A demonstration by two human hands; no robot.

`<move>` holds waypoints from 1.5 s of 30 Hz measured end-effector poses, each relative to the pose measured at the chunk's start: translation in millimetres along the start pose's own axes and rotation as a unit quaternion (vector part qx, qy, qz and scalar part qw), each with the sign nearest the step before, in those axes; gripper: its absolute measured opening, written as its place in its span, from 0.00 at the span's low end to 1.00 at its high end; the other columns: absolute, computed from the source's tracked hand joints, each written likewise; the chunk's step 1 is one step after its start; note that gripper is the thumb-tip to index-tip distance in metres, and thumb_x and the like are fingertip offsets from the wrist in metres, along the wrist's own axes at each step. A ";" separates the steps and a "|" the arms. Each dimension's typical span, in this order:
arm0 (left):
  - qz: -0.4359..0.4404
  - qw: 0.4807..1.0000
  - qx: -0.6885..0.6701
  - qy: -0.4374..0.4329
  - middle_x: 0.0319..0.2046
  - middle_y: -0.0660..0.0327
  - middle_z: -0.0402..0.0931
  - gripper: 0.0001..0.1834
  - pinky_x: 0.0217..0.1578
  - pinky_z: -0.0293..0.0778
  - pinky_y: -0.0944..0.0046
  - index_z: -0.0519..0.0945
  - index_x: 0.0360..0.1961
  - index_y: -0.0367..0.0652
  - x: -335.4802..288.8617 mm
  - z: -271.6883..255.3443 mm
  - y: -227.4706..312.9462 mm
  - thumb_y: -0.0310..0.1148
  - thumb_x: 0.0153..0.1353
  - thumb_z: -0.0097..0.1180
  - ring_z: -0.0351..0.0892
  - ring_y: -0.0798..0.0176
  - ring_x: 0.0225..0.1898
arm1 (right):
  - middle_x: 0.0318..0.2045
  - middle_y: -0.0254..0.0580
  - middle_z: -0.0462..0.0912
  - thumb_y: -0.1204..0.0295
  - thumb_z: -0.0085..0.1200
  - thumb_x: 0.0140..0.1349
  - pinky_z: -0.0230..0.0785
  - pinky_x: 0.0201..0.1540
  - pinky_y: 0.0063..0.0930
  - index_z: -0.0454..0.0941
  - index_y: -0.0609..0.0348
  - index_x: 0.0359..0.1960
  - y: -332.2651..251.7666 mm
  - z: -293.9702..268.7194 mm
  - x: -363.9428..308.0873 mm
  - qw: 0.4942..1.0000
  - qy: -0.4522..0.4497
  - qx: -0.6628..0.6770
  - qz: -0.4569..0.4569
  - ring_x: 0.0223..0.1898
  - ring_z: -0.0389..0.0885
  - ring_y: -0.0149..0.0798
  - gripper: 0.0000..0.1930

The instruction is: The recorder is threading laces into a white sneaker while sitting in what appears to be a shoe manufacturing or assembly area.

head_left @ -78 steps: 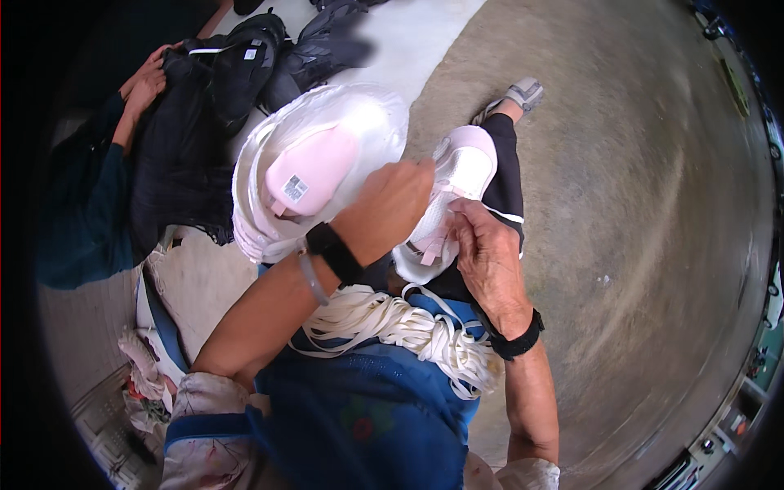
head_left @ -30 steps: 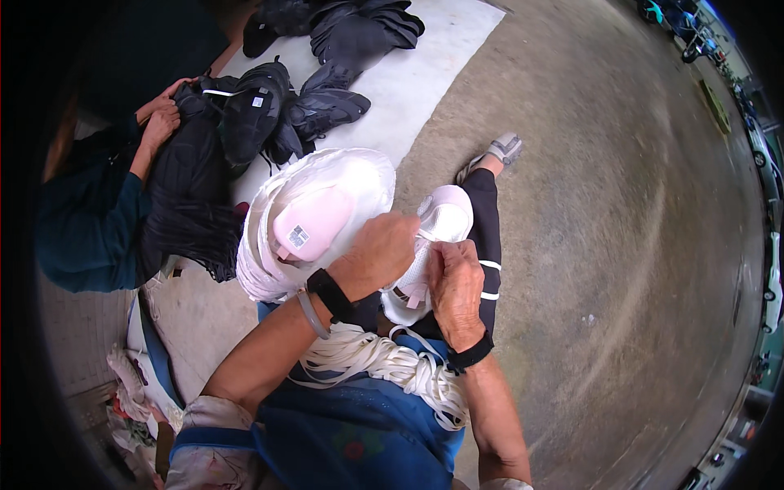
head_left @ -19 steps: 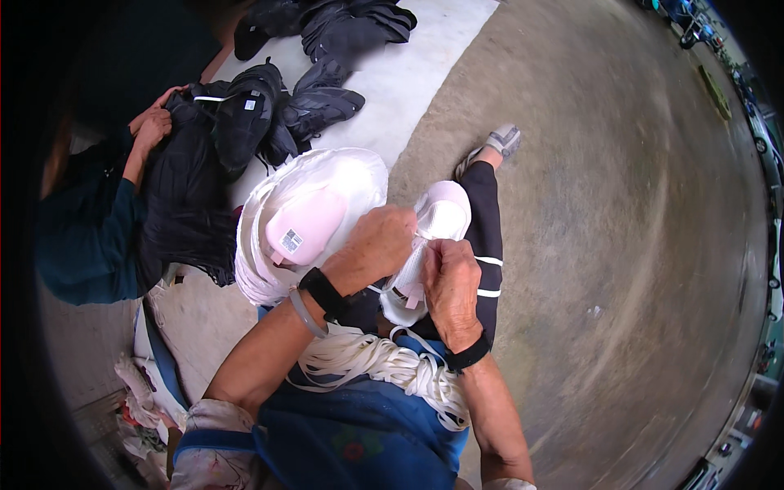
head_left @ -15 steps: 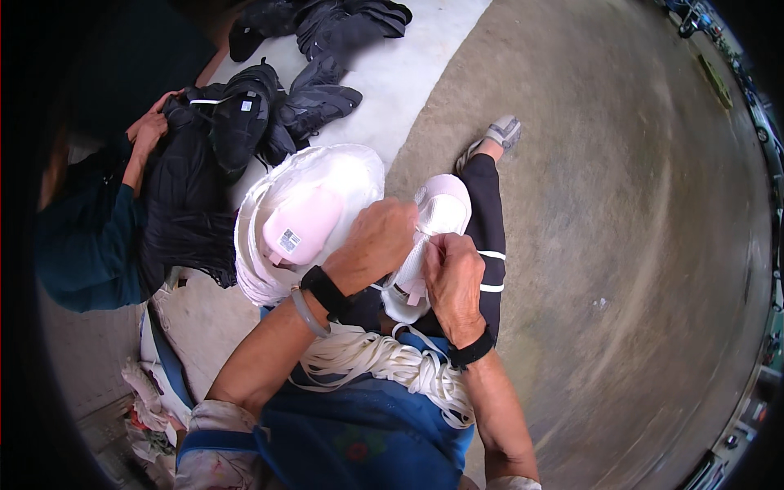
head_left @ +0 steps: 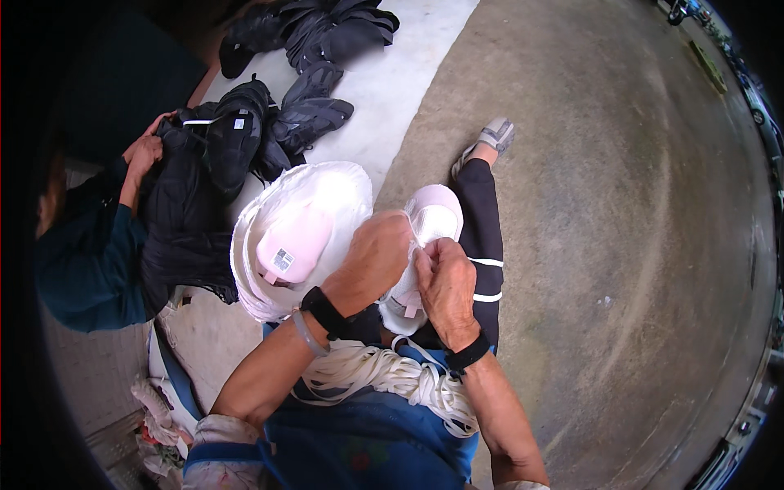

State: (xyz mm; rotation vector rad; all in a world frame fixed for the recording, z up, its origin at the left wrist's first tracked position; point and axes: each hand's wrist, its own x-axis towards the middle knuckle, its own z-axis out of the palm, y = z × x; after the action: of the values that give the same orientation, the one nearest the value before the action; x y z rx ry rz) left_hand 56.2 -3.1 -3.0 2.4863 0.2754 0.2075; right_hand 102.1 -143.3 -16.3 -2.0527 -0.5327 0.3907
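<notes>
A white and pink shoe upper (head_left: 437,211) lies over my lap, toe pointing away from me. My left hand (head_left: 374,255) is closed at its left side, back of the hand up, where a thin white shoelace (head_left: 413,230) shows at the fingers. From the right, my right hand (head_left: 447,282) pinches at the lace over the middle of the upper; the fingertips partly hide it. Left of my hands sits a nested stack of white shoe uppers (head_left: 347,189) with a pink sole piece (head_left: 296,242) showing. Across my lap lies a bundle of white laces (head_left: 367,370).
At the left a co-worker's hands (head_left: 145,150) touch a pile of black shoe uppers (head_left: 233,151). More black uppers (head_left: 327,33) lie on the white sheet (head_left: 408,73) farther away. My outstretched leg (head_left: 480,212) borders the concrete floor (head_left: 604,245) on the right.
The shoe upper and stack sit slightly lower in the picture, as the whole view has shifted. My right hand has shifted slightly left against the shoe; both hands stay closed at it.
</notes>
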 end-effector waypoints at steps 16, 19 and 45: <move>-0.058 0.997 0.045 -0.011 0.35 0.46 0.78 0.11 0.40 0.74 0.52 0.75 0.39 0.34 -11.8 -0.6 10.8 0.24 0.54 0.58 0.78 0.43 0.38 | 0.23 0.58 0.79 0.69 0.60 0.56 0.72 0.32 0.47 0.73 0.62 0.29 -4.0 -0.9 -3.2 0.999 -0.012 -0.043 0.027 0.28 0.80 0.60 0.10; -0.023 0.998 0.041 -0.031 0.43 0.43 0.74 0.20 0.47 0.72 0.52 0.71 0.48 0.31 -26.5 -1.4 14.0 0.24 0.53 0.58 0.75 0.41 0.46 | 0.22 0.59 0.79 0.68 0.59 0.57 0.72 0.31 0.48 0.73 0.62 0.28 -2.9 0.0 -3.7 0.999 -0.010 -0.036 0.026 0.28 0.80 0.61 0.10; -0.039 0.998 -0.027 -0.045 0.37 0.41 0.78 0.17 0.44 0.73 0.48 0.76 0.46 0.29 -22.3 6.5 -2.3 0.20 0.53 0.51 0.77 0.39 0.41 | 0.20 0.59 0.79 0.66 0.57 0.59 0.73 0.30 0.47 0.72 0.64 0.29 -3.4 6.7 1.3 0.998 -0.006 -0.055 -0.012 0.26 0.80 0.61 0.13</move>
State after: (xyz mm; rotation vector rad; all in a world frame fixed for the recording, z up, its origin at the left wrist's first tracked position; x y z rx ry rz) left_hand 35.7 -10.5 -11.4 2.4179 0.3235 0.0710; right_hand 99.3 -136.2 -16.8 -2.1493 -0.5979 0.3651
